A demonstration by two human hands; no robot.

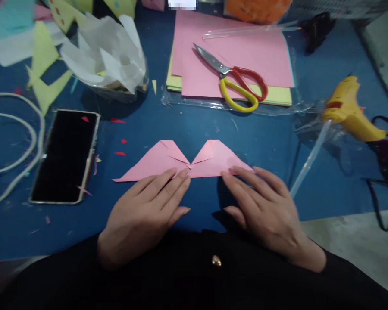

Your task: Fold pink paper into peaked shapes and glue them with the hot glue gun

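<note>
Pink paper (148, 163), folded, lies on blue table (181, 125) in front of the person, two blunt peaks on the far side, V notch between, near edge roughly straight. Left hand (145, 211) palm down, fingers close together and stretched out, thumb apart, tips on the near edge by the notch; gripping nothing. Right hand (265, 206) also palm down, fingers slightly spread, thumb apart, tips at the paper's right half, not clamped. Hands well apart from each other. Red scraps (123, 141) just beyond the left wing; phone (64, 157) left of them, screen dark; white cable (40, 125) loops beside it. Bowl (116, 92) stuffed with white paper (113, 43) far left. Scissors (224, 70), red and yellow handles, lie on pink sheets (197, 82). Yellow glue gun (345, 103) right, its clear stick (312, 157) reaching near the right hand.
</note>
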